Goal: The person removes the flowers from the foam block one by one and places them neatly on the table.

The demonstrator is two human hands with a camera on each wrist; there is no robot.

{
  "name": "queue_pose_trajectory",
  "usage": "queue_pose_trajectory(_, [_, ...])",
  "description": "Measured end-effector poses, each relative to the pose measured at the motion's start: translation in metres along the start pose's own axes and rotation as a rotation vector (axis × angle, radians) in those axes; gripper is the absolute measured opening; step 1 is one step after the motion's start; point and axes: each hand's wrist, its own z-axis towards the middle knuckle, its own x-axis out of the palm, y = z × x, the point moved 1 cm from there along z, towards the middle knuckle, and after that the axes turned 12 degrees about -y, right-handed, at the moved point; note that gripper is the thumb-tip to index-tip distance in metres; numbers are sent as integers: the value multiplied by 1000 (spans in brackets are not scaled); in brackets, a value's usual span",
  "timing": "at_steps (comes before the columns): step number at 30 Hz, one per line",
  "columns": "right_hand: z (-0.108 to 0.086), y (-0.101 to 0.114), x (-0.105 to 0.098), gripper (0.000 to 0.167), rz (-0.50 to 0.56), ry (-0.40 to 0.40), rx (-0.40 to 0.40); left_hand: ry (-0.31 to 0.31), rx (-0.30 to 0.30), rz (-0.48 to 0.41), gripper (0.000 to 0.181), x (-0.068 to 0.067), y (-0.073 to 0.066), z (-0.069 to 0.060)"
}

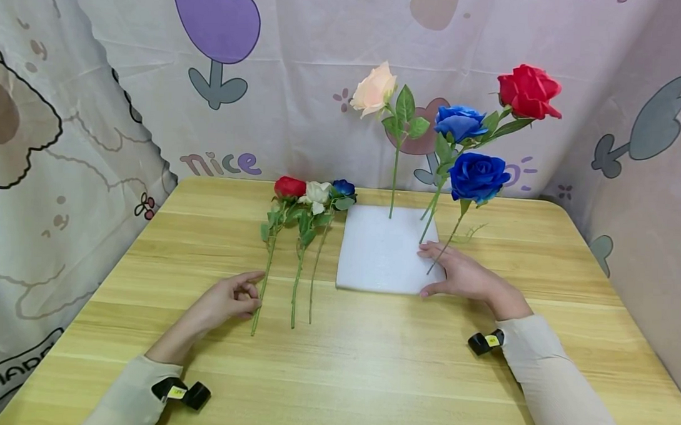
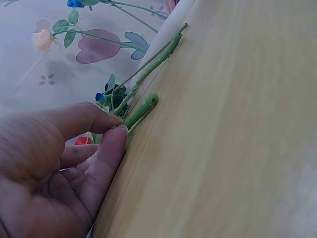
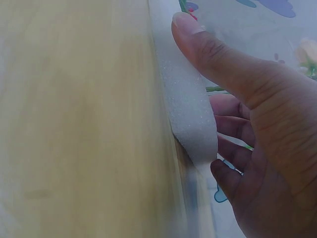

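Observation:
My left hand (image 1: 227, 302) pinches the lower stem of a red rose (image 1: 290, 187) lying on the table; thumb and index fingertip meet at the green stem (image 2: 143, 110) in the left wrist view. Beside it lie a white rose (image 1: 316, 196) and a dark blue rose (image 1: 344, 187). A white foam block (image 1: 378, 257) sits to the right. My right hand (image 1: 465, 274) rests on its front right corner, fingers extended and thumb at the front edge. From the foam rise a peach rose (image 1: 374, 90), two blue roses (image 1: 479, 177) and a red rose (image 1: 529, 92).
The wooden table (image 1: 335, 368) reaches back to a printed cloth (image 1: 299, 111), which also hangs at both sides. A small green sprig (image 1: 475, 231) shows behind the right hand. Black wrist cameras (image 1: 198, 395) sit on both sleeves.

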Motion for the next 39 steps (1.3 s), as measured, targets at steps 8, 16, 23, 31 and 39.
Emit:
queue_pose_trajectory(8, [0, -1, 0, 94, -2, 3, 6, 6, -3, -48, 67, -1, -1, -1])
queue_pose_trajectory(16, [0, 0, 0, 94, 4, -1, 1, -3, -2, -76, 63, -3, -3, -1])
queue_pose_trajectory(23, [0, -2, 1, 94, -4, -12, -11, -62, 19, -63, 56, -4, -2, 0])
queue_pose_trajectory(31, [0, -1, 1, 94, 9, 3, 3, -160, 137, -7, 48, -5, -7, 3])
queue_pose_trajectory(39, [1, -1, 0, 92, 8, 8, 16, -119, 224, 44, 48, 3, -28, 18])
